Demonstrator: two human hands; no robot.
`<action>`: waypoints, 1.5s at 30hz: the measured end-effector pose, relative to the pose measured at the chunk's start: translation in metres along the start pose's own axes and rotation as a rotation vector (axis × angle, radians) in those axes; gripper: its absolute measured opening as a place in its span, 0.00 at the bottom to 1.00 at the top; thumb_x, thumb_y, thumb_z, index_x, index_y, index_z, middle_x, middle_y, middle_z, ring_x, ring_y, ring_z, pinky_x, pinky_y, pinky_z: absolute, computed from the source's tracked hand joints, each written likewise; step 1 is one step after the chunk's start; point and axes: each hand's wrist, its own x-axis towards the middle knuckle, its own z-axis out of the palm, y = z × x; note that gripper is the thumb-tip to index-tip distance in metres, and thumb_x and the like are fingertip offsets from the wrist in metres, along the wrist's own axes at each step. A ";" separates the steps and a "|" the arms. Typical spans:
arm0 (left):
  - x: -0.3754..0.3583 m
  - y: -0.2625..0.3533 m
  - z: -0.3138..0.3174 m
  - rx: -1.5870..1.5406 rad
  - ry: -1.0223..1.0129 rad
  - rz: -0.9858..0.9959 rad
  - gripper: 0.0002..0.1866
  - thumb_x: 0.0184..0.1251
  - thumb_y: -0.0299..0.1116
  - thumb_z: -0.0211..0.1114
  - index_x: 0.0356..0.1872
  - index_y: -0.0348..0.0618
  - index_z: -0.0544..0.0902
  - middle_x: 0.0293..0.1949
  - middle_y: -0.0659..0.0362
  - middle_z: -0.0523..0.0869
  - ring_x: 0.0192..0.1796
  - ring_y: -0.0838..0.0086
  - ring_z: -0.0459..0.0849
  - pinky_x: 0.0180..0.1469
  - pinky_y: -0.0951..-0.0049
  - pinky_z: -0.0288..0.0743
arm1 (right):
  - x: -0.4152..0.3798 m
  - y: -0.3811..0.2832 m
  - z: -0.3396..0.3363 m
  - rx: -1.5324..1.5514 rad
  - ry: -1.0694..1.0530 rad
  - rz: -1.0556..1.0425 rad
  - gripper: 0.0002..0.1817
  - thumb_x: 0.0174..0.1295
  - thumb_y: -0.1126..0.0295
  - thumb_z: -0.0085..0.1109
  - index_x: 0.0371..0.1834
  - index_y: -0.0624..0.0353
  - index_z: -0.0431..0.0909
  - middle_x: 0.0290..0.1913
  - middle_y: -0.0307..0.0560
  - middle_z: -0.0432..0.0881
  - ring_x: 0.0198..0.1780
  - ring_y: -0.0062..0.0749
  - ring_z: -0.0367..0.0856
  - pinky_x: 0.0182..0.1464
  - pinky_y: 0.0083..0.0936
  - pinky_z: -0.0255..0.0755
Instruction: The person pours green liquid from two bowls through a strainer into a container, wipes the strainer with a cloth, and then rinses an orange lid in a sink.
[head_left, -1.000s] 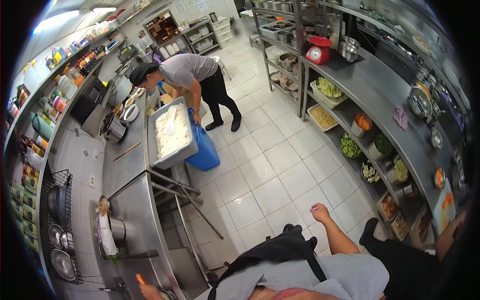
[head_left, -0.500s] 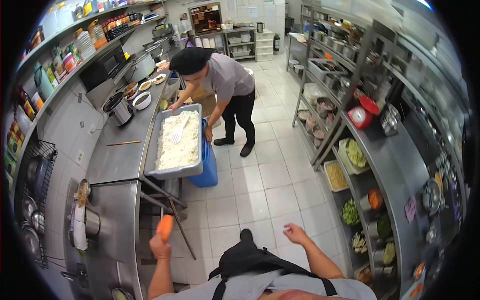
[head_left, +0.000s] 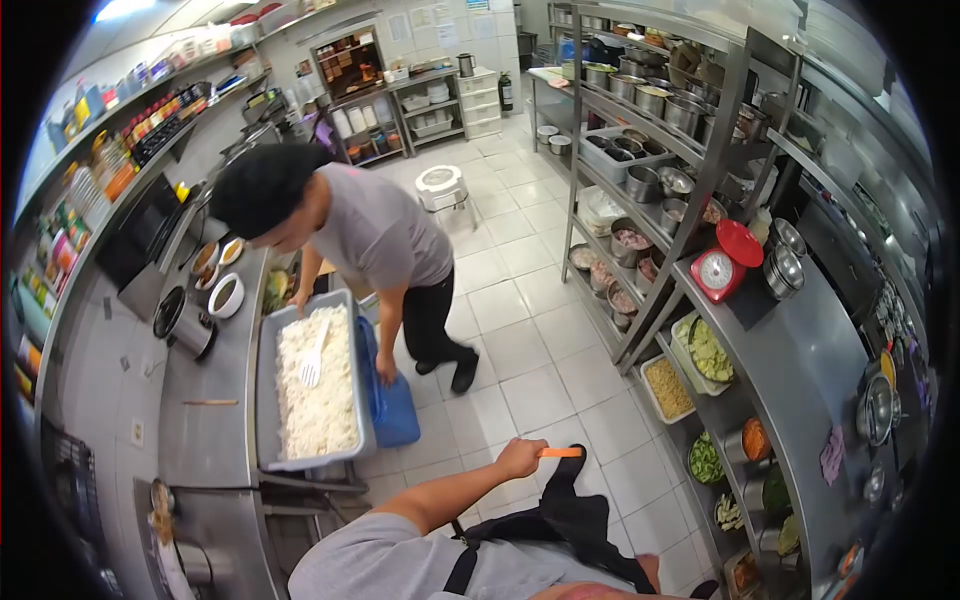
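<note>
My left hand (head_left: 522, 458) reaches across in front of my body, closed round a flat orange object (head_left: 560, 452) that points right. Of my right arm only a bit of skin (head_left: 648, 570) shows low beside the apron; the fingers cannot be made out. Ahead on the left, a person in a grey shirt (head_left: 375, 225) and black cap leans over a grey tub (head_left: 364, 410) of white rice-like food (head_left: 300, 410). A white slotted spatula (head_left: 316, 360) lies on the food. One of the person's hands is at the tub's far rim, the other by a blue bin (head_left: 395, 415).
A steel counter (head_left: 205, 440) with a slow cooker (head_left: 183, 322) and bowls runs along the left. On the right stand a rack (head_left: 640, 110) of pots and a steel counter (head_left: 770, 350) with a red scale (head_left: 718, 272); food containers fill its lower shelves. A white stool (head_left: 441, 188) stands behind the person.
My left hand has swung from the left to the middle with the orange object. My right hand has dropped back to my side. My view has turned right, and the person and tub appear nearer.
</note>
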 end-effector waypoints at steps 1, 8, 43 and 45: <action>0.031 0.007 -0.006 -0.107 0.037 -0.017 0.14 0.55 0.26 0.53 0.42 0.45 0.81 0.33 0.46 0.86 0.39 0.48 0.84 0.43 0.51 0.76 | 0.028 0.000 0.001 -0.085 -0.021 -0.056 0.09 0.61 0.70 0.53 0.42 0.62 0.74 0.30 0.58 0.82 0.22 0.43 0.82 0.20 0.37 0.76; 0.187 -0.001 -0.039 -0.301 0.004 -0.197 0.12 0.57 0.33 0.60 0.41 0.41 0.81 0.35 0.43 0.85 0.41 0.49 0.84 0.45 0.57 0.77 | 0.163 -0.115 0.006 -0.754 -0.274 -0.477 0.09 0.62 0.69 0.51 0.36 0.65 0.75 0.26 0.57 0.80 0.22 0.45 0.83 0.19 0.38 0.76; 0.660 -0.267 -0.458 -1.102 0.588 -0.407 0.17 0.67 0.29 0.65 0.53 0.33 0.74 0.46 0.55 0.84 0.47 0.74 0.83 0.52 0.73 0.77 | 0.159 -1.222 0.404 0.633 -1.430 -0.055 0.38 0.68 0.35 0.36 0.69 0.52 0.66 0.69 0.47 0.69 0.69 0.44 0.67 0.70 0.47 0.58; 0.686 -0.293 -0.481 -1.082 0.626 -0.463 0.17 0.67 0.28 0.65 0.53 0.33 0.74 0.46 0.54 0.83 0.47 0.73 0.83 0.51 0.73 0.78 | 0.177 -1.263 0.431 0.631 -1.473 -0.018 0.36 0.69 0.36 0.37 0.69 0.50 0.66 0.68 0.46 0.70 0.68 0.43 0.68 0.69 0.47 0.60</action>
